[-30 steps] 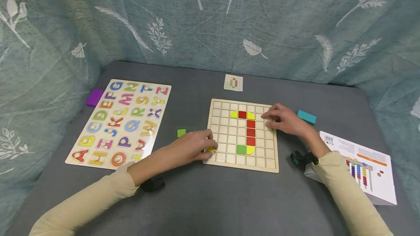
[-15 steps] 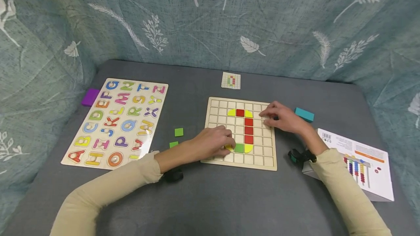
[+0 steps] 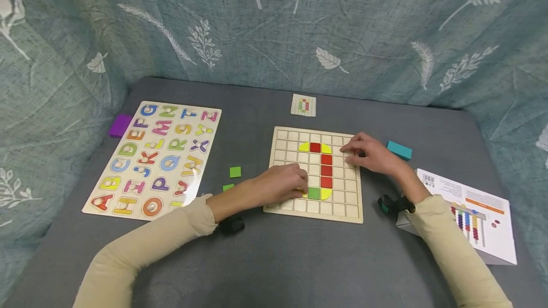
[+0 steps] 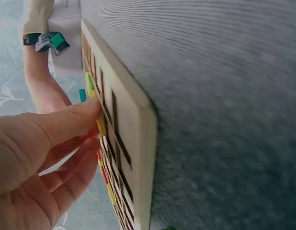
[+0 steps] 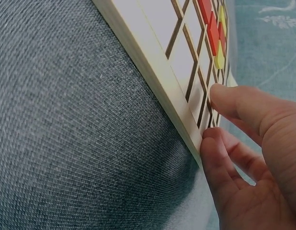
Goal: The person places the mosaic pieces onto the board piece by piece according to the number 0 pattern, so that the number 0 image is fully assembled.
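Observation:
My left hand (image 3: 280, 184) pinches a yellow tile (image 4: 101, 125) between thumb and fingers, at a cell of the wooden grid board (image 3: 342, 210). The hand hides most of this tile in the head view. Just right of it lies a green square tile (image 3: 314, 193), then a yellow quarter-round tile (image 3: 326, 194). Red square tiles (image 3: 327, 170) run up in a column from there. At the top, a red tile (image 3: 315, 147) sits between two yellow rounded tiles. My right hand (image 3: 371, 155) rests its fingertips on the board's right side and holds no tile.
Two green tiles (image 3: 235, 172) lie on the table left of the board. An alphabet puzzle (image 3: 171, 134) is farther left, over a purple block (image 3: 120, 126). A pattern card (image 3: 303, 105) lies behind the board. A teal block (image 3: 399, 150) and white box (image 3: 492, 232) are at the right.
My left hand has carried the yellow tile right from the board's left edge to beside the green tile, uncovering a second green tile on the table. My right hand stays put.

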Tool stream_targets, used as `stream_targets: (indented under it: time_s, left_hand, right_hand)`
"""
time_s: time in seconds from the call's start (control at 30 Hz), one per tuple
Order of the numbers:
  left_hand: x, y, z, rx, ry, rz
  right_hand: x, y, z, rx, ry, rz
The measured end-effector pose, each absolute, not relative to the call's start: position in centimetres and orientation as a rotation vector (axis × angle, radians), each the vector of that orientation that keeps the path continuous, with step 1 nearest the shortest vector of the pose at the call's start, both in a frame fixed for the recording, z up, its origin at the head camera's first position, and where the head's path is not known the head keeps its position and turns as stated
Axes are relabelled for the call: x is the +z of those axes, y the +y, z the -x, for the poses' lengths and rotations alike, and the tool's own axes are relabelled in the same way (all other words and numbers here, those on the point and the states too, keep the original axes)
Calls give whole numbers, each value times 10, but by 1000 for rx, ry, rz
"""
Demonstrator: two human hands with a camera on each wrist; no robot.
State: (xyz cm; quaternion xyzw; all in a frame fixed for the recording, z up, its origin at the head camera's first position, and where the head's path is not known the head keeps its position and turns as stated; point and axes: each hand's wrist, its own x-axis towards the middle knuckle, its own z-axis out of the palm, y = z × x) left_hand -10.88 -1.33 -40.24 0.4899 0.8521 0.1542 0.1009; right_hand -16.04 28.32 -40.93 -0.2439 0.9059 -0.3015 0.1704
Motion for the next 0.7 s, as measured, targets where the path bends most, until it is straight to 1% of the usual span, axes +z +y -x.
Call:
stream_targets:
  time_s: [0.17, 0.33, 0.43, 0.53, 0.7]
  left_hand:
    - [-401, -22, 101, 409, 2582, -1428]
    - [-396, -59, 85, 499, 2688, -1321]
    - [-393, -90, 80, 559, 2774, -1180]
    - [-394, -120, 76, 594, 2849, -983]
    - [-397, -152, 67, 624, 2901, -758]
  right_hand:
    - [-411, 281, 161, -865, 2570, 705]
    - [-412, 279, 162, -858, 2562, 709]
    - [-410, 280, 162, -854, 2565, 693]
    - [-408, 281, 162, -845, 2565, 695]
    - [-408, 283, 162, -843, 2567, 693]
